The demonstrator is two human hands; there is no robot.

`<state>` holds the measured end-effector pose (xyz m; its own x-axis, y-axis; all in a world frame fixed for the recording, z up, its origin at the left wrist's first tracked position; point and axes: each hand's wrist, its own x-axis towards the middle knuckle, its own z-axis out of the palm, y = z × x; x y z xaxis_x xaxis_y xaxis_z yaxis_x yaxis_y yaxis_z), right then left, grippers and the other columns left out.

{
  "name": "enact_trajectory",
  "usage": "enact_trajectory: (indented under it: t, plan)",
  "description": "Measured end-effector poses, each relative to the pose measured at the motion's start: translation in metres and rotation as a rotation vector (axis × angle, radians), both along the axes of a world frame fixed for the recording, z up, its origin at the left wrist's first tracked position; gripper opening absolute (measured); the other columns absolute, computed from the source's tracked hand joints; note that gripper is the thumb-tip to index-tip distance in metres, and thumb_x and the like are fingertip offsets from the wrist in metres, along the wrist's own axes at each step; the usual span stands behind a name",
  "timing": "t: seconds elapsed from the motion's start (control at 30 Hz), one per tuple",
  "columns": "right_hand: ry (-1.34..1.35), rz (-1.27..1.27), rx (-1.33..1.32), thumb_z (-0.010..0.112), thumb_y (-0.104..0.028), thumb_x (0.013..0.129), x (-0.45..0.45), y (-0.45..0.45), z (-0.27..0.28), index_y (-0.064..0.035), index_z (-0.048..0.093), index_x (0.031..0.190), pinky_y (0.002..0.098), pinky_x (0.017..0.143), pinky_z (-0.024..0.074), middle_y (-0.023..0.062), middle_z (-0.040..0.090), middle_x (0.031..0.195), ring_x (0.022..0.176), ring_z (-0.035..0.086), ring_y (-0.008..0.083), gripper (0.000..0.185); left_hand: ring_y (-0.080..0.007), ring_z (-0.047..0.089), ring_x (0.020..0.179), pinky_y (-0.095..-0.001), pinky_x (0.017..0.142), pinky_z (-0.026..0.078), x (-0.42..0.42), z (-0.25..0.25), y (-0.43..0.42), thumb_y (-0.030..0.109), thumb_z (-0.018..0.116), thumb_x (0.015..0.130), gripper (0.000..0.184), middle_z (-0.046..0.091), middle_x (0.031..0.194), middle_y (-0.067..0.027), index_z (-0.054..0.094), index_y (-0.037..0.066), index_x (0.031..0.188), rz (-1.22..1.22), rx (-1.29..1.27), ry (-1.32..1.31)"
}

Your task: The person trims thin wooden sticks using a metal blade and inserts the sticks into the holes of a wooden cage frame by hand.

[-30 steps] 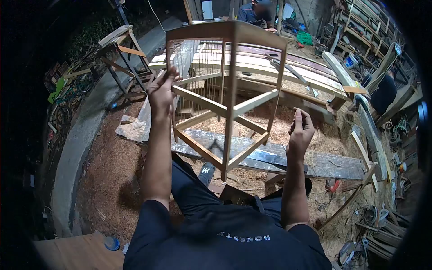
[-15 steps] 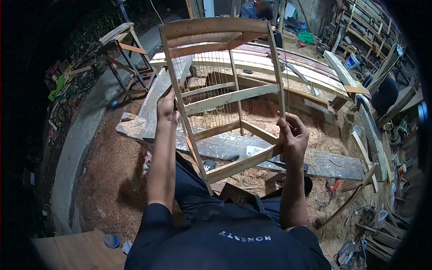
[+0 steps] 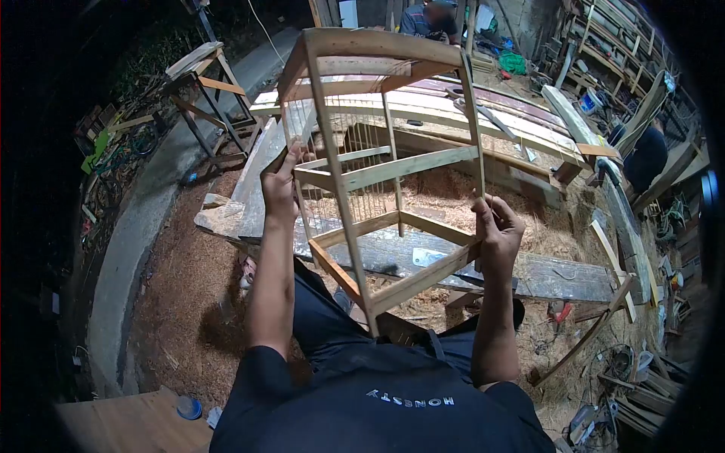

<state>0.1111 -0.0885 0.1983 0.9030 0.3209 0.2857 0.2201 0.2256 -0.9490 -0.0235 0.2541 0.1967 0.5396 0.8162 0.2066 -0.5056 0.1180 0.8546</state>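
Note:
A wooden birdcage frame (image 3: 411, 167) is held up before me, tilted, with thin upright bars along its far side and open gaps on the near sides. My left hand (image 3: 280, 185) grips a post on its left side, thumb upward. On the right, my right hand (image 3: 499, 230) pinches the right front post near the lower rail. Behind and below the frame lies a worn plank bench (image 3: 551, 275). A flat metal blade (image 3: 428, 257) rests on that bench, partly seen through the frame.
Long pale boards (image 3: 521, 128) lie across the back. A trestle stand (image 3: 215, 94) stands at the left, beside a concrete strip (image 3: 140, 249). Sawdust (image 3: 181, 302) covers the ground. Another person (image 3: 429, 23) is at the far back. Stacked timber (image 3: 623, 45) lines the right.
The birdcage frame has turned, so its left side now shows more, and its near bottom corner has moved right. Both hands still hold it.

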Motion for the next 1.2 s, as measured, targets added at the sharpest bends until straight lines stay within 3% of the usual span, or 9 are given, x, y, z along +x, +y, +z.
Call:
enact_trajectory:
  t: [0.1,0.27,0.47,0.53,0.73,0.93,0.97,1.0,1.2]
  plan:
    - [-0.333,-0.243,-0.224,0.068,-0.021,0.096,0.021,0.010,-0.016,-0.0005,0.071,0.111,0.0230,0.066,0.0413,0.0039,0.063,0.102,0.078,0.053,0.0071,0.026,-0.0186,0.069,0.093,-0.0320,0.083,0.057,-0.003,0.005,-0.016,0.013,0.068,0.094,0.032,0.070,0.102,-0.0099,0.065,-0.002,0.122,0.062,0.099,-0.059]
    - [-0.168,-0.214,-0.184,0.063,-0.023,0.099,0.004,0.014,0.013,-0.0023,0.069,0.118,0.0239,0.069,0.0421,0.0037,0.064,0.101,0.078,0.053,0.0087,0.029,-0.0135,0.065,0.088,-0.0256,0.077,0.051,0.008,0.012,-0.038,0.005,0.070,0.091,0.022,0.067,0.102,-0.0091,0.072,-0.002,0.113,0.367,0.609,0.032]
    - [-0.358,-0.341,-0.022,0.067,-0.032,0.096,0.009,0.051,0.019,-0.0054,0.065,0.127,0.0257,0.069,0.0427,0.0080,0.061,0.107,0.082,0.053,0.0107,0.041,-0.0133,0.063,0.088,-0.0266,0.077,0.049,0.014,0.030,-0.097,0.008,0.071,0.090,0.019,0.069,0.097,-0.0101,0.073,-0.004,0.105,0.508,0.709,0.087]
    - [-0.304,-0.379,-0.122,0.073,-0.034,0.091,0.013,0.061,0.019,-0.0064,0.064,0.128,0.0275,0.068,0.0446,0.0097,0.056,0.112,0.084,0.052,0.0123,0.047,-0.0139,0.064,0.089,-0.0268,0.077,0.049,0.014,0.033,-0.108,0.007,0.072,0.090,0.019,0.069,0.097,-0.0105,0.073,-0.004,0.105,0.501,0.660,0.073]
    - [-0.567,-0.538,-0.176,0.067,-0.023,0.096,0.033,0.076,0.004,-0.0007,0.069,0.109,0.0285,0.058,0.0414,0.0061,0.056,0.080,0.063,0.049,0.0131,0.027,-0.0110,0.064,0.090,-0.0250,0.077,0.050,0.014,0.024,-0.114,0.007,0.073,0.090,0.022,0.067,0.104,-0.0084,0.072,-0.004,0.109,0.508,0.663,0.063]
    - [-0.565,-0.573,0.029,0.059,-0.015,0.100,0.043,0.073,0.007,0.0007,0.064,0.087,0.0289,0.052,0.0354,0.0044,0.048,0.065,0.058,0.044,0.0102,0.021,-0.0143,0.067,0.094,-0.0267,0.081,0.053,0.006,0.032,-0.116,0.013,0.070,0.093,0.024,0.068,0.110,-0.0102,0.072,-0.004,0.110,0.397,0.726,0.044]
    - [-0.587,-0.582,0.038,0.058,-0.016,0.101,0.049,0.070,0.005,0.0013,0.066,0.090,0.0268,0.054,0.0366,0.0032,0.052,0.068,0.061,0.047,0.0090,0.022,-0.0160,0.067,0.098,-0.0286,0.085,0.053,0.004,0.029,-0.111,0.021,0.064,0.098,0.027,0.070,0.109,-0.0111,0.072,-0.003,0.109,0.350,0.634,-0.026]
    - [-0.567,-0.551,0.084,0.058,-0.014,0.101,0.054,0.067,0.004,0.0023,0.071,0.111,0.0224,0.059,0.0385,-0.0011,0.060,0.075,0.066,0.048,0.0049,0.023,-0.0168,0.066,0.102,-0.0300,0.087,0.053,0.002,0.031,-0.107,0.025,0.057,0.102,0.033,0.071,0.106,-0.0113,0.070,-0.003,0.112,0.270,0.514,-0.027]
    - [-0.325,-0.359,0.206,0.060,-0.020,0.101,0.077,0.039,0.016,0.0022,0.072,0.108,0.0185,0.055,0.0296,-0.0064,0.055,0.075,0.065,0.043,0.0014,0.026,-0.0135,0.062,0.111,-0.0287,0.094,0.051,0.021,0.012,-0.031,0.031,0.052,0.104,0.040,0.067,0.119,-0.0096,0.062,0.000,0.129,0.226,0.465,0.140]
